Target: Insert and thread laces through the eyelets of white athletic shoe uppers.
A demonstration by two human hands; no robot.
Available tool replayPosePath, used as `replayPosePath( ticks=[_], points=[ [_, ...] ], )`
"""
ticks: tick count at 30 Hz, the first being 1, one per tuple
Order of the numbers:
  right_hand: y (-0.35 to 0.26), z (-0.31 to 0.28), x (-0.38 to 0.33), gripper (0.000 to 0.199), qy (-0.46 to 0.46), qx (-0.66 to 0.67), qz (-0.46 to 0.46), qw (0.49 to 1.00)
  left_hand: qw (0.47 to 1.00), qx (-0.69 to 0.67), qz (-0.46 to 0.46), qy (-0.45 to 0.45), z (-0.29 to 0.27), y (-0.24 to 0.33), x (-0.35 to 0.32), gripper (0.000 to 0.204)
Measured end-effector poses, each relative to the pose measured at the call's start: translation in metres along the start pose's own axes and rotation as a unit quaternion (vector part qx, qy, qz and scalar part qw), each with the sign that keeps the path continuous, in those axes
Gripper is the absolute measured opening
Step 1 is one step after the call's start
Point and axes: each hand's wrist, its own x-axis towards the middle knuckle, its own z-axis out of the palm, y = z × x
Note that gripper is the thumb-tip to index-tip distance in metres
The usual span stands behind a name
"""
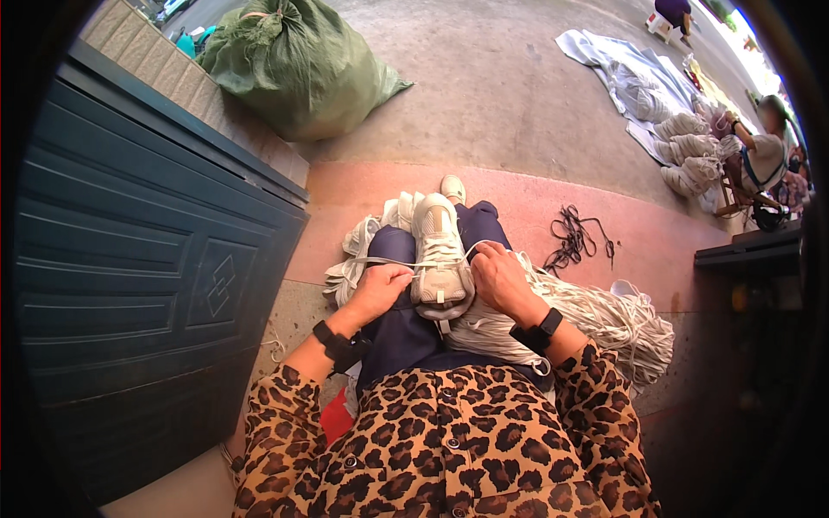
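One pale grey-white sports shoe with white laces [439, 259] lies on the person's lap, over the dark blue trousers [406, 332], with its toe pointing away from the body and its heel near the belly. A thin white cord [380, 260] runs from the shoe's laces toward the left, stretched almost straight.

The left forearm comes up from the lower edge in a leopard-print sleeve, with a black wrist band [338, 345], and bends inward to the shoe. The left hand [380, 289] is closed, its fingers pinching the white cord just beside the left side of the shoe. The right forearm comes in the same way, with a black watch [537, 331] on the wrist. The right hand [501, 274] is curled at the right side of the shoe, its fingertips touching the laces; whether it truly grips a cord there I cannot tell.

A big heap of whitish cords [596, 319] lies on the ground at the person's right, touching the right leg. More pale cords [363, 242] lie left of the knees. A small tangle of dark cords [574, 237] rests on the reddish pavement farther ahead. A dark green panelled door [147, 276] stands at the left, and a full green sack [294, 65] lies beyond it.
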Motion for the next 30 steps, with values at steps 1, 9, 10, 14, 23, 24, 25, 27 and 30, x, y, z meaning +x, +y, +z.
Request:
replayPosePath(
  ticks=[1,9,10,14,23,24,25,27,30],
  points=[
    [0.001,0.0,0.002,0.012,0.001,0.0,0.0,1.0,1.0,0.0,0.001,0.0,0.001,-0.004,0.001,0.022],
    [-0.005,-0.004,0.014,0.012,-0.07,-0.079,-0.046,0.993,0.988,0.115,0.023,0.102,0.007,-0.003,0.004,0.02],
    [-0.008,-0.006,0.016,0.012,-0.069,-0.077,-0.048,0.993,0.988,0.116,0.021,0.104,0.009,-0.004,0.005,0.02],
    [-0.005,-0.005,0.019,0.013,-0.119,-0.129,-0.053,0.983,0.972,0.175,0.07,0.141,0.018,-0.006,0.009,0.019],
    [-0.008,-0.003,0.016,0.008,-0.071,-0.088,-0.034,0.993,0.927,0.29,0.167,0.168,0.026,-0.004,0.015,0.012],
    [-0.01,-0.004,0.015,0.005,-0.043,-0.066,-0.007,0.997,0.924,0.3,0.173,0.162,0.026,-0.004,0.016,0.011],
    [-0.012,-0.003,0.015,0.005,-0.043,-0.066,-0.008,0.997,0.92,0.31,0.18,0.157,0.026,-0.003,0.017,0.01],
    [-0.013,-0.002,0.013,0.004,0.035,-0.061,0.047,0.996,0.921,0.298,0.176,0.181,0.024,0.007,0.018,0.01],
    [-0.012,0.007,0.003,0.009,0.005,-0.094,0.04,0.995,0.906,0.318,0.186,0.207,0.027,0.012,0.013,0.012]
  ],
)
